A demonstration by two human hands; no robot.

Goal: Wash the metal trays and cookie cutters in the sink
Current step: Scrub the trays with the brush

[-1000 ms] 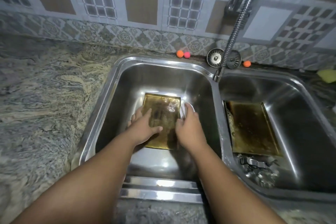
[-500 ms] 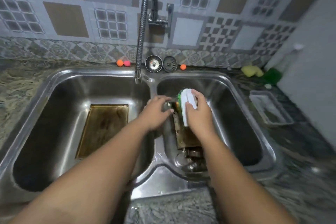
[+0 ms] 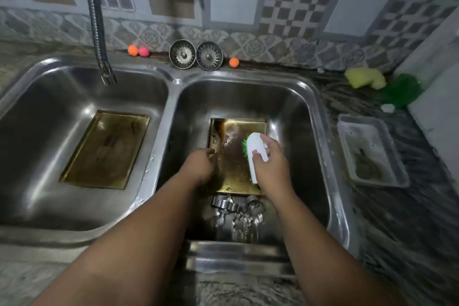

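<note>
The hands have moved from the left tray to the middle tray. The left hand holds its edge. The right hand grips the brush in its fingers, so this tray gets scrubbed next.

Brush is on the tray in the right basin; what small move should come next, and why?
Probably a scrubbing stroke of the white-backed green-bristled brush across the stained golden metal tray. The right hand grips the brush with bristles against the tray, the left hand holds its left edge, and dark residue shows on its surface.
</note>
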